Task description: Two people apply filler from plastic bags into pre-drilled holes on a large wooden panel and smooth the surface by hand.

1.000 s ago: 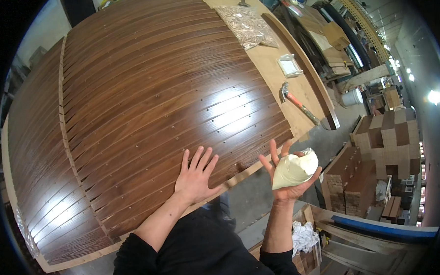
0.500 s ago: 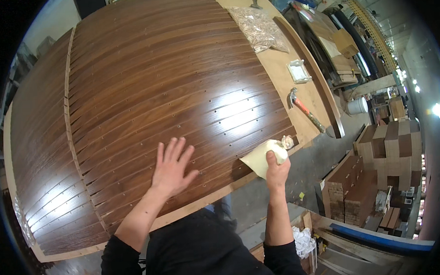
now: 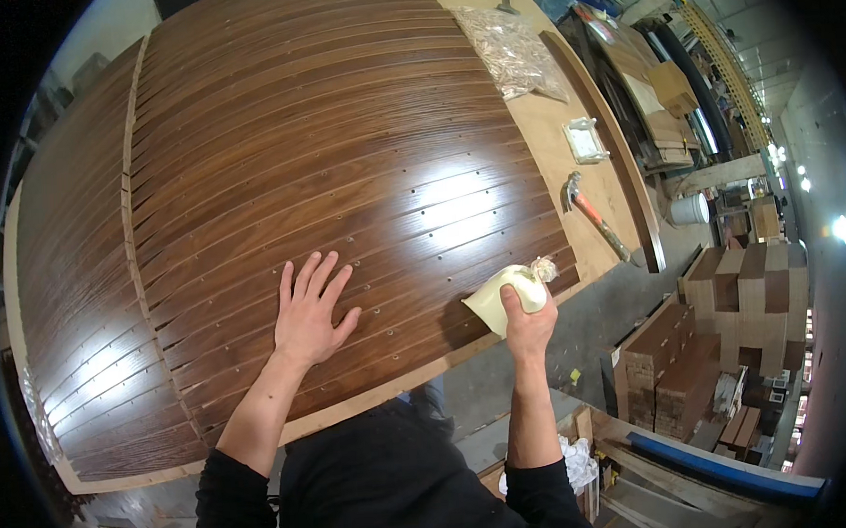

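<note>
Dark brown glossy wood fills most of the head view: a large panel of narrow slats [image 3: 343, 154] lying flat on a pale plywood bench [image 3: 550, 155], with bright light glaring off the varnished boards near its middle.

From the lower edge come two black-sleeved forearms. On the person's left, the left hand [image 3: 309, 311] lies palm down on the slats near the panel's front edge, fingers spread apart and straight, holding nothing.

Over at the panel's front right corner, the right hand [image 3: 527, 321] is closed around a pale yellow cloth [image 3: 502, 296], thumb on top; the wad is pressed against the slats just inside the edge, with a frayed tuft sticking up beside the thumb.

Farther right on the bare plywood lies a hammer [image 3: 596, 223] with a wooden handle, well apart from both hands. Beyond it sit a small white tray [image 3: 586, 140] and a clear bag of small pieces [image 3: 511, 51].

Off the bench to the right stand stacks of brown wooden blocks [image 3: 728, 326] and a white bucket [image 3: 690, 208] on the floor.
</note>
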Demonstrator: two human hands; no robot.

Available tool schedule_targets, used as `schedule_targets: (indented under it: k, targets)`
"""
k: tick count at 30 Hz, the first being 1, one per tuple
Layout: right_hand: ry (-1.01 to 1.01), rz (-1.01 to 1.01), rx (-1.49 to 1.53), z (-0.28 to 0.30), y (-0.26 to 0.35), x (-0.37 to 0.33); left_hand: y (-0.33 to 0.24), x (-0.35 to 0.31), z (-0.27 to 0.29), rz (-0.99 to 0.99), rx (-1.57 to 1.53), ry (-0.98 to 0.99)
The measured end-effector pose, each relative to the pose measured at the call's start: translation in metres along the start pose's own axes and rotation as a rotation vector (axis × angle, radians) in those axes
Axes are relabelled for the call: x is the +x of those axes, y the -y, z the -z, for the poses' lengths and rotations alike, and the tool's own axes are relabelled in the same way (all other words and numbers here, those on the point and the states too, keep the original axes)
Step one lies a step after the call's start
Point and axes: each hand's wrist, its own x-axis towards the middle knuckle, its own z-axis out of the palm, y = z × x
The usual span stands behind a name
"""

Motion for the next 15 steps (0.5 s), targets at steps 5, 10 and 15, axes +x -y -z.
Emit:
schedule_targets:
  k: [5,10,15]
  targets:
    - [0.009,-0.012,0.004,-0.0012,0.0008,-0.0002,0.0004,-0.0002,-0.0008,-0.004,0.002,-0.010]
    - [0.017,-0.017,0.019,-0.0045,0.0037,0.0000,0.0012,-0.0007,-0.0016,0.011,0.029,0.020]
    - [0.038,-0.046,-0.073,-0.0043,0.0063,0.0001,0.0008,0.0007,-0.0018,0.009,0.031,0.024]
